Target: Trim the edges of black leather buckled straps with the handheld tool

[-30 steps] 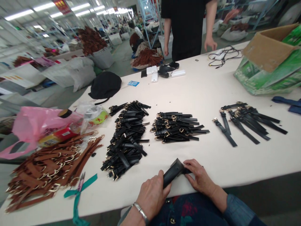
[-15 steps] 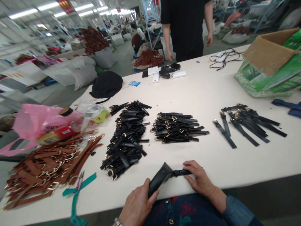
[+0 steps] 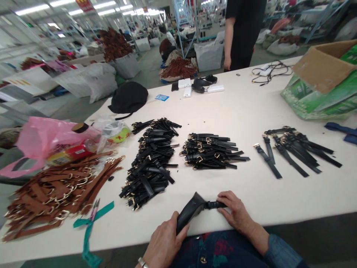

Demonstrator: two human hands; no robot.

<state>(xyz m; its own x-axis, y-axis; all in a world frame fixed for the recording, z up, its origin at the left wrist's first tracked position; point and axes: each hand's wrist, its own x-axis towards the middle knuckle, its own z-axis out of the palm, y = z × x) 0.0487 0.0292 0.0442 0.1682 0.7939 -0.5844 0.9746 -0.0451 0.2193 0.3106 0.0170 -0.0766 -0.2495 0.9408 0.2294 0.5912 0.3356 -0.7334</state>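
Note:
My left hand (image 3: 165, 238) is wrapped round a black leather-like piece (image 3: 192, 210), wide at its far end, held just over the table's front edge. From that end a short black buckle strap (image 3: 213, 204) runs to the right, and my right hand (image 3: 235, 212) pinches its tip. Beyond my hands lie a long heap of black buckle straps (image 3: 150, 160) and a smaller, neater pile of straps (image 3: 212, 150). More black straps (image 3: 295, 149) are fanned out on the right.
Brown straps with metal rings (image 3: 55, 197) cover the left, beside small snips (image 3: 95, 210) with teal ribbon. A pink bag (image 3: 55, 137), black cap (image 3: 129, 97), white power banks (image 3: 187, 92), cables (image 3: 270, 72) and a green carton (image 3: 320, 89) surround the table. A person (image 3: 245, 33) stands behind it.
The person across the table has moved to the right in view. My hands keep the same hold on the black piece and its strap. The view has shifted slightly.

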